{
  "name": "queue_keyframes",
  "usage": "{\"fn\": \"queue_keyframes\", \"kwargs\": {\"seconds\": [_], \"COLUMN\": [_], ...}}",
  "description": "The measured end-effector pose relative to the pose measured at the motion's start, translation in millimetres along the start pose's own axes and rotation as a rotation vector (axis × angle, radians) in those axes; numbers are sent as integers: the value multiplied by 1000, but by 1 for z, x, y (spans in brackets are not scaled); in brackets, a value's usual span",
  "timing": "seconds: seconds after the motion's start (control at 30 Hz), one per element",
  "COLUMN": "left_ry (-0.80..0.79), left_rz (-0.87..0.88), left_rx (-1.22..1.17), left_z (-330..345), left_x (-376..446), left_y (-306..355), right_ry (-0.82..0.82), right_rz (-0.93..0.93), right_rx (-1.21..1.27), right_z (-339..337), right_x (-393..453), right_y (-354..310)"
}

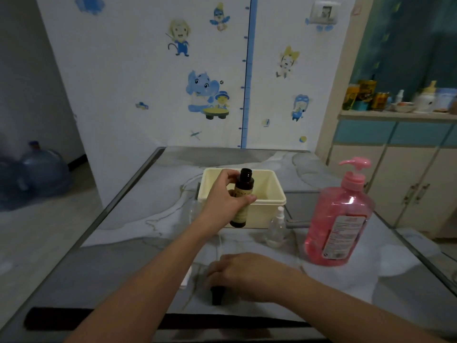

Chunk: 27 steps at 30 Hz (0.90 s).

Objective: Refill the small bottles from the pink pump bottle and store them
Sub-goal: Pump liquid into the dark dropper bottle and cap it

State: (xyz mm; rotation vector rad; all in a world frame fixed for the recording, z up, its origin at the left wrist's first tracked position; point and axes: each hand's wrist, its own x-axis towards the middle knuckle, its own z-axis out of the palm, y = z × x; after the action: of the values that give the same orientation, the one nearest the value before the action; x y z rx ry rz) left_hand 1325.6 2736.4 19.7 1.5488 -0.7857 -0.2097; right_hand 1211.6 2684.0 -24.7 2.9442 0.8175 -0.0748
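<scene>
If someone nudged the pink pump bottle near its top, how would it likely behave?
The pump bottle looks nearly full of pink liquid, so it is probably heavy and would resist sliding on the table. It is tall with a narrow neck, so a high push might tip it. Its glossy plastic may be slippery.

I see a home: beyond my left hand (223, 196), cartoon wall stickers (206, 94) and a height chart (248, 70); right, a cupboard (395, 174) holding tins (366, 95).
</scene>
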Motion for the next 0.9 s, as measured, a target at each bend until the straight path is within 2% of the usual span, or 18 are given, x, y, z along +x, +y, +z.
{"fn": "queue_keyframes", "kwargs": {"seconds": [0.1,0.23,0.33,0.43,0.5,0.6,0.7,0.9], "left_ry": [-7,-26,-37,-51,-110,-180,-124,-127], "left_rz": [5,6,6,17,90,183,89,40], "left_rx": [-9,-3,4,8,-109,-126,-75,-82], "left_z": [-2,-4,-6,-8,-10,-8,3,6], "left_x": [-1,2,7,9,5,1,0,-9], "left_y": [-3,-9,-11,-9,-10,-15,-19,-25], "right_ry": [-5,99,217,386,525,793,1005,1207], "right_rz": [-21,-26,50,170,262,335,373,431], "right_rx": [6,106,336,558,656,685,717,756], "right_z": [8,-7,-38,-73,-94,-123,-147,-173], "right_x": [5,0,-10,-27,-37,-44,-47,-52], "right_y": [0,-4,-8,-5,0,10,22,44]}}
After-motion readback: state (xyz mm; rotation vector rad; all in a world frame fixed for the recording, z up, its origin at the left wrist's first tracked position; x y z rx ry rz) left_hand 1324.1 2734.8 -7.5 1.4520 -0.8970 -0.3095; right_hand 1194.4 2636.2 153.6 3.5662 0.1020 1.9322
